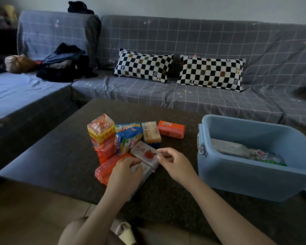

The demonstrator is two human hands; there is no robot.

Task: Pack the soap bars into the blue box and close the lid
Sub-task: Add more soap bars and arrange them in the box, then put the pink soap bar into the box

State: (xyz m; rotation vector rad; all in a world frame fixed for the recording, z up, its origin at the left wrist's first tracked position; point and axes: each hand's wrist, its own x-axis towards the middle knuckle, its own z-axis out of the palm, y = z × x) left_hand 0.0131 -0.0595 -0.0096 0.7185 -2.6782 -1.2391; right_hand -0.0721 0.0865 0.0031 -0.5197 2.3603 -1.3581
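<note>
Several wrapped soap bars lie in a pile in the middle of the dark table (60, 156): a yellow-orange pack (100, 129), a blue pack (128, 139), a tan bar (151, 132), an orange bar (171, 129) and an orange bar (105, 169) at the front. A white soap bar with a red flower (146, 153) lies on top at the near side. My left hand (125, 174) grips a white bar beneath it. My right hand (173, 162) pinches the right edge of the flower bar. The open blue box (245, 175) stands to the right with wrapped packs (245, 152) inside. Its lid is not visible.
A grey checked sofa (184, 41) wraps around the table's far and left sides, with two checkered pillows (143, 65) and a heap of dark clothes (64, 64). The table's near edge runs just before my knee (74, 232); tiled floor shows at lower left.
</note>
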